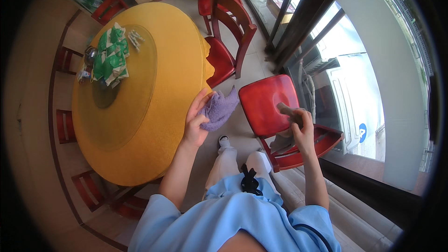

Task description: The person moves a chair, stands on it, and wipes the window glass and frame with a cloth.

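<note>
My left hand holds a purple terry cloth, bunched up, near the edge of the round table. Pinched in my right hand is a grey-brown cloth; one end pokes out past the fingers and the rest hangs below. That cloth is over a wooden chair with a red padded seat. The chair's slatted backrest is partly hidden behind my right hand and forearm.
A yellow-clothed round table with a glass turntable stands left, bearing green-and-white packets. Another red chair is tucked against it. Tall window frames and a pale curtain line the right side.
</note>
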`<state>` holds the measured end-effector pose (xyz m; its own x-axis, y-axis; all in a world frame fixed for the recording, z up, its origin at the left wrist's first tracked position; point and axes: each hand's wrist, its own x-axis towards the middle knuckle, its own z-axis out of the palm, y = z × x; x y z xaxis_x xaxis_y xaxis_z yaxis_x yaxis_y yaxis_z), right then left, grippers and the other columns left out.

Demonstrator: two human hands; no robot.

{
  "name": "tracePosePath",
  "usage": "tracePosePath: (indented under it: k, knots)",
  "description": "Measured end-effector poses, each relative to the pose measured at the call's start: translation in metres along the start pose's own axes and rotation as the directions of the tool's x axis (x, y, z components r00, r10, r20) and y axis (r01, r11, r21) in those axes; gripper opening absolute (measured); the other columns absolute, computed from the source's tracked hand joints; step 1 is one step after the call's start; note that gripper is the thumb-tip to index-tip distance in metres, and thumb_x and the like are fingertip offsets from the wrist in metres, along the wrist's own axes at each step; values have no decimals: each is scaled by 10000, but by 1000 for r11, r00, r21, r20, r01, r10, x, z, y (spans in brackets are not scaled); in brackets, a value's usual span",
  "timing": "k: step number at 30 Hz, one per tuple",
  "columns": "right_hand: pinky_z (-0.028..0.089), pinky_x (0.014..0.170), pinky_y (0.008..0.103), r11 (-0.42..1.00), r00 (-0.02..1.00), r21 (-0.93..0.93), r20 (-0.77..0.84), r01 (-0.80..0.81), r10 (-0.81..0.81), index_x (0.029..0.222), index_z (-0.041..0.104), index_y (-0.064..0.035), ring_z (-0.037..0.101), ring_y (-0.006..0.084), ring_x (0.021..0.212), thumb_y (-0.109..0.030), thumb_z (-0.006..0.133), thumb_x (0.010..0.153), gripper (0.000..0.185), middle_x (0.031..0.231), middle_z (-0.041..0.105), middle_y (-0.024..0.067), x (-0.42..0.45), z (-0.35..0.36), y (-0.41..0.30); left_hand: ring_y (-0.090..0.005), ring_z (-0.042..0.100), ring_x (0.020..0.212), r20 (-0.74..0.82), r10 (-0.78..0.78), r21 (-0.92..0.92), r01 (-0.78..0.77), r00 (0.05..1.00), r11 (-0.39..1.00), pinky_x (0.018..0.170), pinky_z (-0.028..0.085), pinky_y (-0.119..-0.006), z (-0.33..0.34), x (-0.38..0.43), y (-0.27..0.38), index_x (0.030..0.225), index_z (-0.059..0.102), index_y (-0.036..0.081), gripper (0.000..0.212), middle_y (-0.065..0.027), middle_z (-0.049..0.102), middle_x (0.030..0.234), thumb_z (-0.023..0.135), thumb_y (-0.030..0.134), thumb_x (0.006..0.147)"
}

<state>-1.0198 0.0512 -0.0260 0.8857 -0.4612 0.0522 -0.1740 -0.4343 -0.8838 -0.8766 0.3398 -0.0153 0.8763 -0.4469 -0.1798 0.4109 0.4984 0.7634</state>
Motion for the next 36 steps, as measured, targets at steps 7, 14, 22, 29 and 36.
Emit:
tracePosePath:
  k: [7, 14, 22, 29, 36]
  knots:
    - [423, 877, 302, 825, 932, 458, 295, -331, 210, 1110, 551, -36, 545, 176, 1014, -245, 559, 915, 286, 1089, 567, 92, -12, 54, -72, -290, 368, 1294, 461, 107, 171, -206, 881, 964, 1097, 286, -398, 59, 28, 59, 1412, 284, 48, 847, -165, 367, 1382, 386, -50, 577]
    - [456, 891, 324, 824, 932, 457, 289, -334, 218, 1186, 542, -77, 555, 192, 1056, -337, 594, 889, 397, 1168, 572, 81, 22, 68, -117, -320, 375, 1297, 986, -168, 58, -960, 12, 272, 1067, 299, -474, 140, -29, 6, 1396, 369, 223, 712, -163, 347, 1423, 525, -31, 749]
    - [490, 840, 362, 332, 977, 942, -29, -45, 213, 1168, 576, -124, 571, 211, 1036, -221, 691, 786, 410, 1128, 573, 82, 95, 12, -79, -320, 499, 1179, 932, 89, 278, -851, 351, 446, 1009, 372, -444, 141, 80, -2, 1206, 542, 38, 472, -154, 531, 1251, 654, 70, 749]
    - [405, 982, 406, 926, 940, -243, -111, 289, -323, 1212, 559, -191, 539, 241, 1136, -228, 735, 749, 497, 1224, 549, 74, 182, -102, -5, -306, 336, 1298, 421, -646, 559, 380, 636, 737, 965, 388, -487, 204, 241, -65, 1458, 139, 174, 755, -87, 265, 1447, 444, 578, 898]
    - [450, 755, 404, 739, 950, -620, 31, 263, -312, 1090, 569, -92, 591, 248, 944, -216, 618, 763, 352, 1012, 576, 93, 254, -218, -119, -257, 309, 1331, 441, -757, 428, 628, 482, 650, 1072, 287, -479, 357, 285, -27, 1453, 185, 204, 844, -84, 319, 1443, 425, 695, 810]
